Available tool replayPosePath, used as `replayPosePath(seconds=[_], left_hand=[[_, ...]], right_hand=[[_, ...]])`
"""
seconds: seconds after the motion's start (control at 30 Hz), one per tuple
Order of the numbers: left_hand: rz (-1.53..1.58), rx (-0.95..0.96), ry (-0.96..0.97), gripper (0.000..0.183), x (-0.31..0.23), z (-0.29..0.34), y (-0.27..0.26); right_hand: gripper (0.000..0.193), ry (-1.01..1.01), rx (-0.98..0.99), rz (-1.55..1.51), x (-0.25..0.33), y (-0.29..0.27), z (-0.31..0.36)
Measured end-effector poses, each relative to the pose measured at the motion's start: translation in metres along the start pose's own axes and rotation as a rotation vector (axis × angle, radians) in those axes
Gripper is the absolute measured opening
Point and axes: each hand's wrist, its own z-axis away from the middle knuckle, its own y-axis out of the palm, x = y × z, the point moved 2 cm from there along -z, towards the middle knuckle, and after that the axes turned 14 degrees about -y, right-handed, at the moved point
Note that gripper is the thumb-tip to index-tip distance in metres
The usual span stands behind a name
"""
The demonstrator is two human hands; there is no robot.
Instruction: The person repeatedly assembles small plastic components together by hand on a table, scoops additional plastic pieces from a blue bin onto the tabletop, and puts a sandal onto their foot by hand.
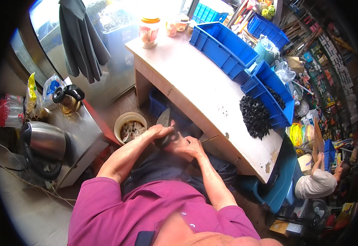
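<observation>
My left hand (161,130) is closed on a dark grey, flat object (164,119) that looks like a slipper or shoe; its exact kind is unclear. Beside it, over my lap, shows a skin-coloured area (176,142) that appears to be my bare ankle or foot. My right hand (193,148) lies on that area with its fingers curled round it. Just left of my left hand, a cream bucket (116,128) stands on the floor with brownish, wet-looking contents.
A pale worktable (195,74) bears blue crates (224,49), a pile of black pieces (253,117) and a jar (149,33). Left of me, a cabinet holds a metal kettle (45,141) and a glass pot (67,102). At far right, another person (316,182) sits near crowded shelves.
</observation>
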Motion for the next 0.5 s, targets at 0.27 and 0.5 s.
replayPosePath(seconds=[0.27, 0.5], left_hand=[[-0.131, -0.252, 0.073, 0.061, 0.007, -0.035, -0.011], [-0.408, -0.676, 0.625, 0.030, -0.022, 0.053, 0.031]], right_hand=[[0.074, 0.049, 0.067, 0.109, 0.021, 0.003, -0.008], [0.063, -0.046, -0.047, 0.186, 0.007, 0.002, -0.007]])
